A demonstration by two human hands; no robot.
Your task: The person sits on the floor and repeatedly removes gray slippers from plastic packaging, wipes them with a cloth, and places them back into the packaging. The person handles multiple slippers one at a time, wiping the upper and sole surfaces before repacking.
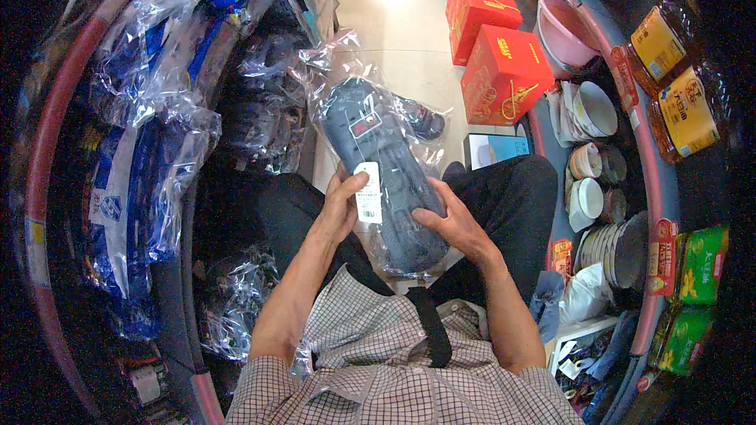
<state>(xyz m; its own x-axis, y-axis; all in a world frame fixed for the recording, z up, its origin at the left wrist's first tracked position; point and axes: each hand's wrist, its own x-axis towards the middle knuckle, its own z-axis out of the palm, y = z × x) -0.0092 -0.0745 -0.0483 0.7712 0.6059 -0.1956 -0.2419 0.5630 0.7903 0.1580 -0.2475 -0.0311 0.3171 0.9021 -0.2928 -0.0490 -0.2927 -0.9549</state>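
A pair of dark shoes or slippers (390, 189) in a clear plastic bag lies between my hands, its soles not clearly told apart. My left hand (341, 200) grips its left side, the thumb resting on a white tag (369, 193) with a barcode. On the right side, my right hand (452, 215) holds the bag with the thumb over its front. Past the upper right of this bag, another dark shoe-like item (422, 118) in clear plastic is seen, partly covered.
Shelves with blue-and-white plastic packages (127, 189) run along the left. At the right stand red gift boxes (502, 74), a pink bucket (564, 35), stacked bowls (611, 251) and bottles of oil (688, 112). Plastic-wrapped goods (269, 124) lie low on the left, near my knee.
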